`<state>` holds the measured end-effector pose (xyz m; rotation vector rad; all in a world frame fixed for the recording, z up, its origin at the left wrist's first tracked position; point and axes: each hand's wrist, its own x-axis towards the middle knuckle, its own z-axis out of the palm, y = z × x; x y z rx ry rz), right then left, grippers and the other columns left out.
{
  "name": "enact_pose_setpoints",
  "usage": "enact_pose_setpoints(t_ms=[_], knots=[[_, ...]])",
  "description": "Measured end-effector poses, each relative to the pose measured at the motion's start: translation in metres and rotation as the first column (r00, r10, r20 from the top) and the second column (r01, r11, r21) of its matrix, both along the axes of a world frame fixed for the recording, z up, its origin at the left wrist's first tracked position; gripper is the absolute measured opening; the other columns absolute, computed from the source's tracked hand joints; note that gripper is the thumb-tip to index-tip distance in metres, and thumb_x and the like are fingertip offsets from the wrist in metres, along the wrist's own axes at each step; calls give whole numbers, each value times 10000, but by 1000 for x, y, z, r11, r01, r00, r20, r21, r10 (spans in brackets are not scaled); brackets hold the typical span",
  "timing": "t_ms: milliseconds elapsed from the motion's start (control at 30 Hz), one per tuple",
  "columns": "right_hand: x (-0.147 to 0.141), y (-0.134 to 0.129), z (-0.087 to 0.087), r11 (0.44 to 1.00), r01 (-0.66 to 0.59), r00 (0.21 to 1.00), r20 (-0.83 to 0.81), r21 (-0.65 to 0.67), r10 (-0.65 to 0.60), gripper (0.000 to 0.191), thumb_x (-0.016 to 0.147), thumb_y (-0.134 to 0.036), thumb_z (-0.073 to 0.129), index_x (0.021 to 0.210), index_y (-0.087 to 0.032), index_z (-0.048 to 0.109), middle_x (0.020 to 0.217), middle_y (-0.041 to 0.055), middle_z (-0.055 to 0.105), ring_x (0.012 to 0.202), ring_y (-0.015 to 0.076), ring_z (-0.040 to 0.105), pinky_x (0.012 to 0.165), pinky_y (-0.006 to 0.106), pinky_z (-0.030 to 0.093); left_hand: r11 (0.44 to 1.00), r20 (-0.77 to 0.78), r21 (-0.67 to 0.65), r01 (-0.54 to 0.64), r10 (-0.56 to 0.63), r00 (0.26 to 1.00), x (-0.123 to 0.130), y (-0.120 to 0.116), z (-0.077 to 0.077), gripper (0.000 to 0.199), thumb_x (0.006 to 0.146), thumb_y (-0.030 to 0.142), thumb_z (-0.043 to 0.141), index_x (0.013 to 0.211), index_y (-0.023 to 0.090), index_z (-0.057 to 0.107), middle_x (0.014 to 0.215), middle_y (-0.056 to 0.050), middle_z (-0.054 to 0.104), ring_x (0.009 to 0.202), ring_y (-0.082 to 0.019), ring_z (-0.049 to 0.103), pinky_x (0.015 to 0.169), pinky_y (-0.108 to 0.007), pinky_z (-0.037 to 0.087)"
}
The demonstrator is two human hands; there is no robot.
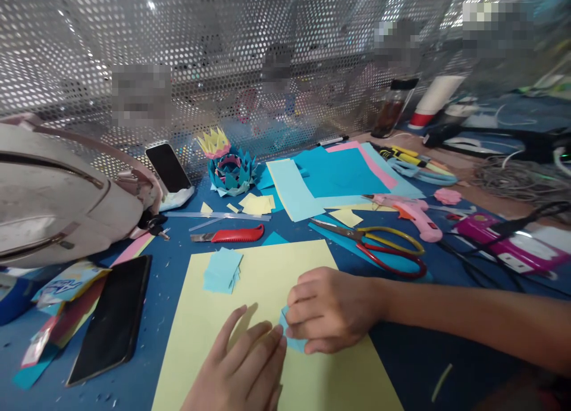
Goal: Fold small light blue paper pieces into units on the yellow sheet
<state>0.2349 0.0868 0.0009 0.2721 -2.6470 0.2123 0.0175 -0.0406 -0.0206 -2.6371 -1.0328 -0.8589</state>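
Note:
A small light blue piece of paper (295, 343) lies on a large pale yellow sheet (196, 345), partly hidden by my hands. My right hand (334, 310) is closed over it, fingers curled and pressed onto the paper. From the lower left comes my left hand (241, 363), its fingers stretched out and the outermost one raised. Two of its fingertips touch the blue piece's left edge. A small stack of light blue paper squares (223, 270) rests on the yellow sheet beyond my left hand.
Beyond the sheet lie a red utility knife (238, 234), scissors (370, 241) and a pink glue gun (413, 213). A layered paper flower (232, 170) stands at the back. Phones (111, 319), a bag (57, 191) and coloured paper (343, 167) surround the work area.

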Motion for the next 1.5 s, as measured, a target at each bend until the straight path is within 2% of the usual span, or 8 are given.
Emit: enact_pose_setpoints(t_ms=[200, 433, 733, 933, 1067, 1200, 1300, 1500], knots=[[0, 3, -3, 987, 26, 999, 51, -158, -19, 234, 976, -311, 530, 876, -205, 713, 911, 8, 721, 804, 156, 593, 643, 315, 380, 996, 103, -72, 60, -52, 993, -1, 3, 5, 206, 900, 96, 539, 1020, 107, 706, 1024, -37, 747, 1031, -160, 658, 1226, -380, 208], [0, -3, -6, 918, 183, 982, 109, -352, -154, 237, 951, -307, 576, 789, -205, 715, 878, 18, 706, 771, 143, 563, 661, 277, 386, 995, -72, -52, 88, -91, 993, -3, 2, 9, 291, 889, 44, 480, 1081, 71, 697, 1115, -85, 733, 1111, -204, 643, 1215, -393, 234], [3, -7, -5, 969, 182, 983, 47, -168, -177, 218, 974, -310, 533, 985, -211, 728, 894, 18, 711, 764, 163, 531, 629, 310, 345, 994, -155, -8, 113, -113, 981, -5, 4, 16, 330, 897, 43, 465, 1133, 72, 694, 1116, -68, 740, 1102, -198, 653, 1238, -403, 148], [2, -5, 3, 944, 321, 944, 108, -81, -312, 335, 1006, -339, 489, 803, -185, 708, 848, 35, 675, 764, 176, 487, 622, 319, 298, 988, -124, -120, 100, -115, 986, -9, 2, 14, 352, 884, 56, 489, 1188, 91, 664, 1188, -57, 704, 1144, -187, 613, 1234, -389, 174], [3, -4, 4, 927, 348, 935, 123, -141, -332, 307, 1018, -310, 474, 859, -184, 705, 893, 27, 685, 788, 167, 508, 655, 311, 322, 989, -119, -113, 98, -112, 987, -9, 1, 16, 357, 895, 76, 495, 1218, 84, 646, 1178, -57, 705, 1132, -188, 613, 1234, -398, 170], [1, -9, 6, 823, 474, 873, 286, -311, -395, 185, 937, -366, 628, 988, -195, 678, 906, 6, 679, 851, 157, 578, 713, 275, 374, 996, -123, -50, 80, -85, 989, -4, 1, 16, 327, 916, 91, 476, 1183, 81, 664, 1135, -55, 719, 1090, -185, 629, 1238, -396, 135], [-1, -16, 8, 732, 565, 814, 403, -381, -418, 314, 785, -400, 781, 983, -200, 642, 839, -19, 664, 843, 164, 596, 689, 261, 383, 997, -130, -27, 66, -69, 989, -1, 1, 14, 306, 930, 104, 465, 1156, 100, 671, 1118, -55, 722, 1094, -184, 624, 1235, -411, 153], [-4, -24, 8, 608, 620, 783, 445, -496, -435, 201, 776, -183, 749, 947, -209, 646, 831, -22, 668, 775, 142, 603, 659, 231, 407, 998, -163, -48, 41, -49, 985, -1, 0, 14, 314, 962, 135, 443, 1192, 106, 655, 1134, -44, 715, 1109, -175, 607, 1239, -404, 133]])
